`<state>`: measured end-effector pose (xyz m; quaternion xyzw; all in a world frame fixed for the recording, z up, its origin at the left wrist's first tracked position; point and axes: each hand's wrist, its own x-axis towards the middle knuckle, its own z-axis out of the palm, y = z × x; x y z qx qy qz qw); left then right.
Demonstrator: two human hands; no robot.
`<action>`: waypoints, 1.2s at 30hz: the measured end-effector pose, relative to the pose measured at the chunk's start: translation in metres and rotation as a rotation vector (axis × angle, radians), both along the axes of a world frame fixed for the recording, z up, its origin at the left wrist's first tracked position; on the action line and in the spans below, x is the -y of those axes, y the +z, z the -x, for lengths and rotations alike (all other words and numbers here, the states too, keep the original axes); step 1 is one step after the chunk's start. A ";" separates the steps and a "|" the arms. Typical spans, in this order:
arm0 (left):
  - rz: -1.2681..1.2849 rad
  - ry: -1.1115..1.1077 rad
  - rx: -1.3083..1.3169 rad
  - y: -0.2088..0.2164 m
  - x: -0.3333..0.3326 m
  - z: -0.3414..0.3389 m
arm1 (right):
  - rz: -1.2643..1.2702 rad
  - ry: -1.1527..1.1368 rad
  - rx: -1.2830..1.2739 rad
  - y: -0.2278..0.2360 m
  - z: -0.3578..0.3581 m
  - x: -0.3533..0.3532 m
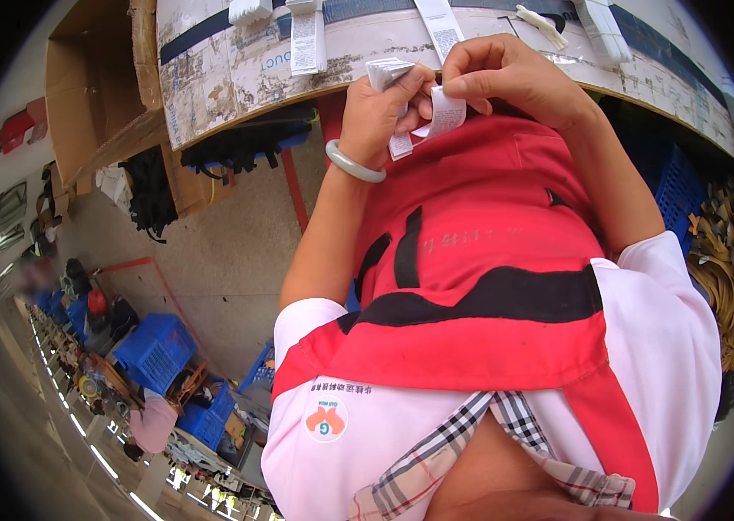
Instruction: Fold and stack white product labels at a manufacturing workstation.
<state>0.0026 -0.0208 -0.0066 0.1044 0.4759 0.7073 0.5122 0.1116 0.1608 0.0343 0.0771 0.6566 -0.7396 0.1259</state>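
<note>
My left hand [381, 111], with a pale bangle on its wrist, is closed round a stack of white printed labels [388, 73] just off the table's near edge. From under its fingers a loose label strip [447, 113] curls toward the right. My right hand [514, 80] pinches the upper end of that strip between thumb and forefinger. More label stacks lie on the table: one [306, 42] beyond my left hand, one [441, 30] beyond the gap between my hands, and one [603, 33] at the right. A small white bundle [542, 26] rests near the last.
The worn, cardboard-covered table [210, 82] spans the top. Black straps [250, 143] hang beneath it. An open cardboard box [98, 82] stands left, a blue crate [678, 187] right, with brown strips [723, 269] beside it. A person [154, 423] is farther off at lower left, near blue crates [156, 352].
</note>
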 end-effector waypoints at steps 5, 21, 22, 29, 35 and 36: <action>-0.039 -0.169 0.087 -0.002 -0.003 -0.003 | -0.156 -0.278 -0.091 -0.015 0.005 0.020; 0.069 -0.182 0.002 -0.004 0.003 -0.009 | -0.511 -0.265 -0.248 -0.016 0.000 0.026; 0.060 -0.170 -0.005 -0.005 0.003 -0.010 | -0.524 -0.264 -0.269 -0.017 0.000 0.026; 0.078 -0.190 -0.062 -0.009 0.004 -0.012 | -0.548 -0.237 -0.237 -0.023 0.001 0.022; 0.043 -0.217 -0.031 -0.018 0.008 -0.013 | -0.386 -0.229 -0.202 -0.025 -0.001 0.020; 0.006 -0.220 -0.024 -0.020 0.007 -0.013 | -0.367 -0.231 -0.202 -0.026 -0.001 0.019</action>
